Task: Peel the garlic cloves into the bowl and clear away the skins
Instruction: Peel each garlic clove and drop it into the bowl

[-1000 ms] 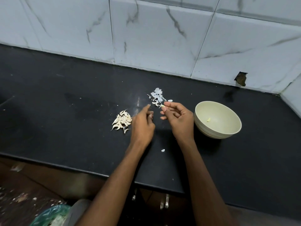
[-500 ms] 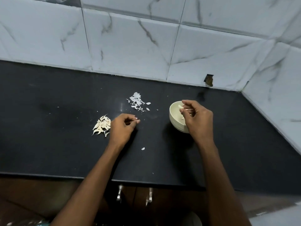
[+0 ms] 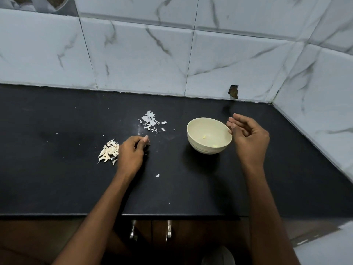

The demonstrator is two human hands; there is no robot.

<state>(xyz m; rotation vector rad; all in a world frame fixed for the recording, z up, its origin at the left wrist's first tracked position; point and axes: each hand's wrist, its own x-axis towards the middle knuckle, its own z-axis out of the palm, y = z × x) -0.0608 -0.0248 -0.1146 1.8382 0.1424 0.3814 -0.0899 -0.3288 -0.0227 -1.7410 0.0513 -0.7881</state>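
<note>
Since half a second ago the right hand (image 3: 248,138) has come off the bowl's mouth and now sits just right of the bowl (image 3: 194,138), fingers loosely spread and holding nothing; two peeled pieces (image 3: 204,137) lie inside the bowl.

Nearest the viewer, below the bowl, the front edge of the black counter (image 3: 172,197) runs straight across, with two cabinet handles (image 3: 133,231) under it. Between that edge and the bowl the dark surface carries only one stray skin flake (image 3: 157,175).

Left of the bowl, the left hand (image 3: 131,152) rests on the counter with fingers curled in and thumb against fingertip; whether it pinches a scrap of skin I cannot tell. Just beyond that hand, further left of the bowl, sits the pile of unpeeled garlic cloves (image 3: 109,151), touching or nearly touching the knuckles.

Behind and left of the bowl lies the heap of white skins (image 3: 150,121), apart from both hands. Behind the bowl the counter meets the marbled tile wall (image 3: 152,54), which has a small hole (image 3: 234,92); to the right of the bowl a side wall closes the corner.
</note>
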